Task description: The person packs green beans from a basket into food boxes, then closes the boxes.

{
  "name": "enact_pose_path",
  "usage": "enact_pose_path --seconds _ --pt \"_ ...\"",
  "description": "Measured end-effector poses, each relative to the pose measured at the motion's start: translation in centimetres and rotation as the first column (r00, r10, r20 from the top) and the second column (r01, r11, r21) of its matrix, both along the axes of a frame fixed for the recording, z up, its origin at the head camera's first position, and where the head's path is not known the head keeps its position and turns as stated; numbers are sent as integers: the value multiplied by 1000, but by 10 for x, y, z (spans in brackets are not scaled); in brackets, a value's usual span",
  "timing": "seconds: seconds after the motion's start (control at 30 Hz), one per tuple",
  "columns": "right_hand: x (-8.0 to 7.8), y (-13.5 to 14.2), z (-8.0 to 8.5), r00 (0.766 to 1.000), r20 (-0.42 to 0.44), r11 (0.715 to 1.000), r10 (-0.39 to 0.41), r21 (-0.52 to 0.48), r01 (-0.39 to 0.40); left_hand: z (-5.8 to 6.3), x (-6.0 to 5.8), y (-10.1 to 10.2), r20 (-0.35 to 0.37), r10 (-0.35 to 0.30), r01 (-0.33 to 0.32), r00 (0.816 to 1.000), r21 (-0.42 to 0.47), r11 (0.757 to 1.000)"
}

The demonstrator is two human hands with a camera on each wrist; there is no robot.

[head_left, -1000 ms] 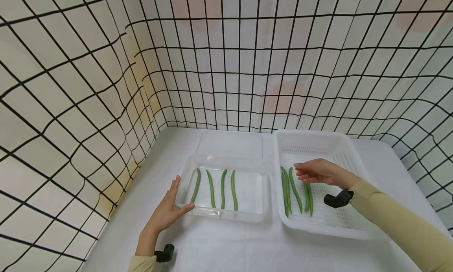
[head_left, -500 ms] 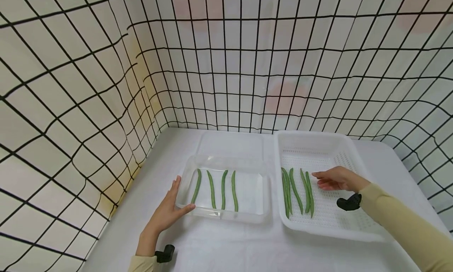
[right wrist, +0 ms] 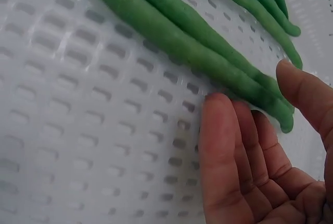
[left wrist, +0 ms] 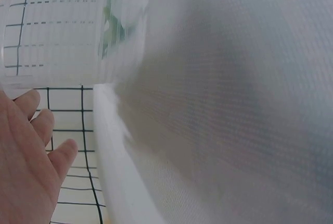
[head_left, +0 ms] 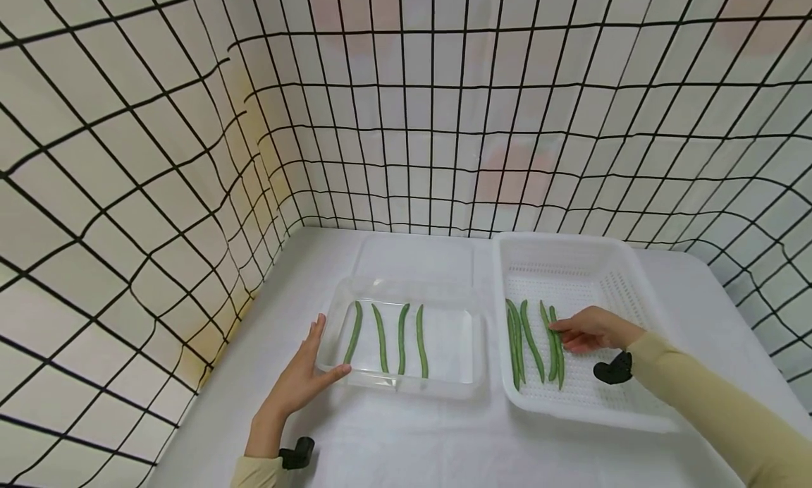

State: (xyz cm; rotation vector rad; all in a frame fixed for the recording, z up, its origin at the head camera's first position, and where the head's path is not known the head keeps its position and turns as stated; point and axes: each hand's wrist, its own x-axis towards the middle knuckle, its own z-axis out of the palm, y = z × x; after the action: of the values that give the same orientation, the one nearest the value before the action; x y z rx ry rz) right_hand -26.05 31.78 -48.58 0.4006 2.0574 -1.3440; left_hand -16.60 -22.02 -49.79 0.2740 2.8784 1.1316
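My left hand [head_left: 300,379] rests against the left end of a clear plastic container [head_left: 444,389], its fingers straight and its thumb at the front rim. Several green beans [head_left: 402,338] lie apart, lengthwise, inside that container. In the head view my right hand [head_left: 590,331] is down in a white perforated basket [head_left: 609,410], fingertips at the rightmost green bean [head_left: 561,368]. The right wrist view shows the thumb [right wrist: 307,91] and fingers [right wrist: 221,140] spread apart on either side of the bean's end [right wrist: 276,114]. More green beans [head_left: 515,347] lie left of this hand.
A flat clear lid-like sheet [head_left: 412,254] lies behind the container on the white table [head_left: 438,446]. Black wire grid [head_left: 431,121] stands along the back and both sides. The basket's raised rim [head_left: 501,276] stands close beside the container.
My right hand first moved right, off the beans, then came back left to the rightmost bean. The left hand and the beans have stayed in place.
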Motion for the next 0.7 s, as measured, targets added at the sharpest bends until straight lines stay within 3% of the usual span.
enact_pose_path --seconds 0.33,0.7 --pt "-5 -12 -5 999 -16 995 31 91 -30 -1 0 2 2 -2 2 1000 9 1000" --pt "-3 -1 5 999 -21 998 -28 -53 27 -2 -1 0 -17 -12 12 1000 0 1000"
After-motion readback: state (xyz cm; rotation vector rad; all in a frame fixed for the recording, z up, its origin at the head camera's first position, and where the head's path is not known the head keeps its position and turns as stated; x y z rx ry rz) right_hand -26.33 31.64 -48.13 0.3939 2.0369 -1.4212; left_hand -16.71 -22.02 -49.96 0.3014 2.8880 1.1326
